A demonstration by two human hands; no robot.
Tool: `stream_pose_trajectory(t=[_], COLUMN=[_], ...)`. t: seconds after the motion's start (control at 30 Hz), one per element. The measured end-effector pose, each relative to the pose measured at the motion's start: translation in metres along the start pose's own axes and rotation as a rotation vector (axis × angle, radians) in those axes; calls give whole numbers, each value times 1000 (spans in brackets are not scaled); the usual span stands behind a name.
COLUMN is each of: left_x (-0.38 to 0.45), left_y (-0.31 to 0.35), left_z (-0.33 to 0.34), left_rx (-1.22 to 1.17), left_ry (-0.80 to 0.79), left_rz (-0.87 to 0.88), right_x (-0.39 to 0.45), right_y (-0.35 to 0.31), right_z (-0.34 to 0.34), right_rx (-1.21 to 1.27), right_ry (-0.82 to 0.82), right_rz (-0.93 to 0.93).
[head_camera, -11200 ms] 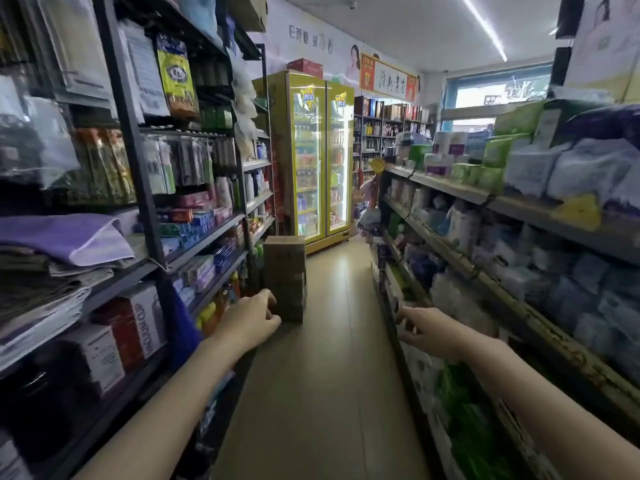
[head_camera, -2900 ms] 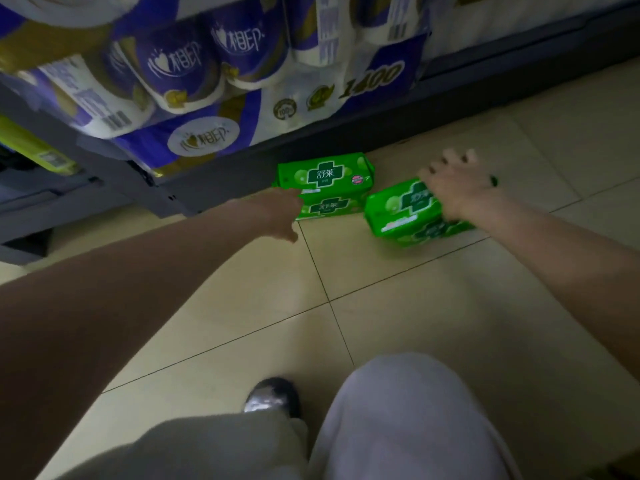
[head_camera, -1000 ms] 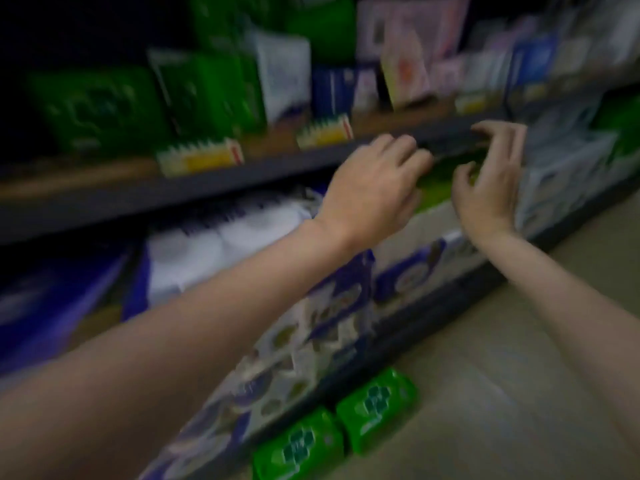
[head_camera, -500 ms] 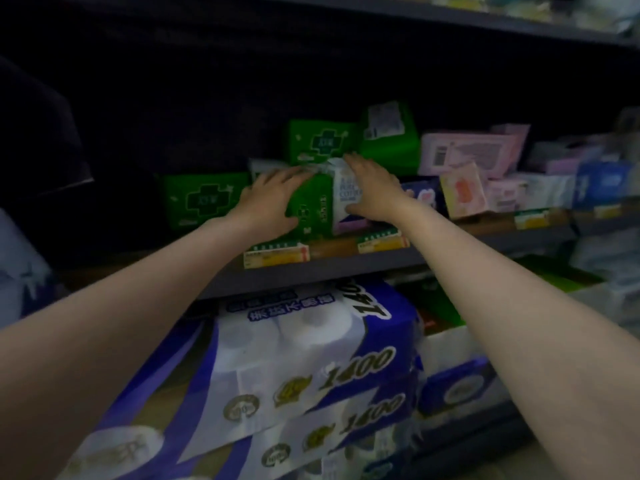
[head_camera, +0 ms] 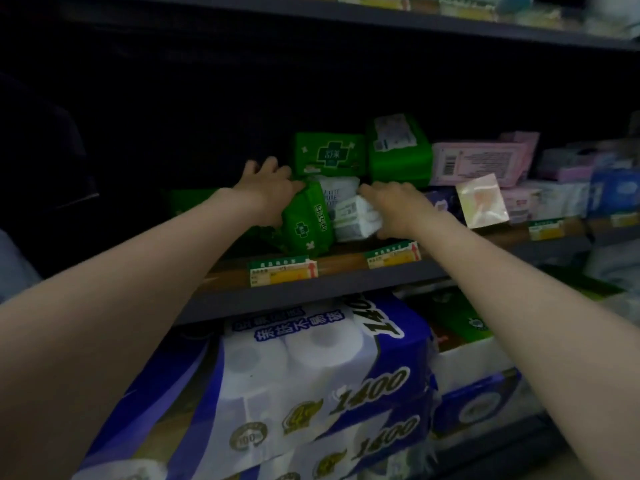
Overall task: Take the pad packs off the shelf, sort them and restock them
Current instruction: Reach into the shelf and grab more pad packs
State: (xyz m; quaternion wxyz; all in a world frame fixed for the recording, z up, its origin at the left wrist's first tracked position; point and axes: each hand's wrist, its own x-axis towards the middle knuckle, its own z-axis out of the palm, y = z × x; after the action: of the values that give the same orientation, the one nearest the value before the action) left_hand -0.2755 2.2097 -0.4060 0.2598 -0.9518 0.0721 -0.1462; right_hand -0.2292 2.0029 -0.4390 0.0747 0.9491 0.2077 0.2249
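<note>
Left hand: the left hand (head_camera: 268, 192) has its fingers curled over the top of a green pad pack (head_camera: 306, 221), gripping it from the left side.
Right hand: the right hand (head_camera: 398, 207) is clasped on a white pack (head_camera: 353, 220); the thumb seems to be tucked under it, though the dim light leaves that unsure.
Where the packs are: both stand near the front edge of the shelf (head_camera: 339, 285), touching each other, just behind the price tags (head_camera: 282, 270).
Key relation: the green pack stands on end, tilted, its long axis roughly upright; each hand sits directly on its own pack, so neither needs to reach further.
Above: two more green packs (head_camera: 329, 154) lie on top of the white one, so drawing it out may tip them.
Room to move: open space lies in front of the shelf edge; pink packs (head_camera: 479, 162) crowd the right, toilet roll bales (head_camera: 311, 375) sit below.
</note>
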Motion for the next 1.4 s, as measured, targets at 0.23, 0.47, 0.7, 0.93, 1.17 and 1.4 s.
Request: stream_pose_trajectory(t=[0.23, 0.47, 0.7, 0.93, 1.17, 1.4], left_x=[2, 4, -17, -34, -43, -60], left_y=[-4, 14, 2, 98, 261, 383], left_z=[-12, -25, -66, -123, -53, 88], left_rx=[-97, 305, -455, -1249, -1392, -1280], left_ry=[14, 3, 355, 316, -388, -705], left_rz=[270, 223, -84, 248, 426, 266], right_x=[-16, -47, -92, -150, -270, -362], right_y=[7, 28, 76, 124, 169, 145], right_z=[-34, -49, -52, -34, 57, 212], right_rx=[262, 551, 729, 819, 648, 482], right_ry=[461, 616, 807, 749, 182, -534], right_rz=[171, 189, 480, 807, 1065, 912])
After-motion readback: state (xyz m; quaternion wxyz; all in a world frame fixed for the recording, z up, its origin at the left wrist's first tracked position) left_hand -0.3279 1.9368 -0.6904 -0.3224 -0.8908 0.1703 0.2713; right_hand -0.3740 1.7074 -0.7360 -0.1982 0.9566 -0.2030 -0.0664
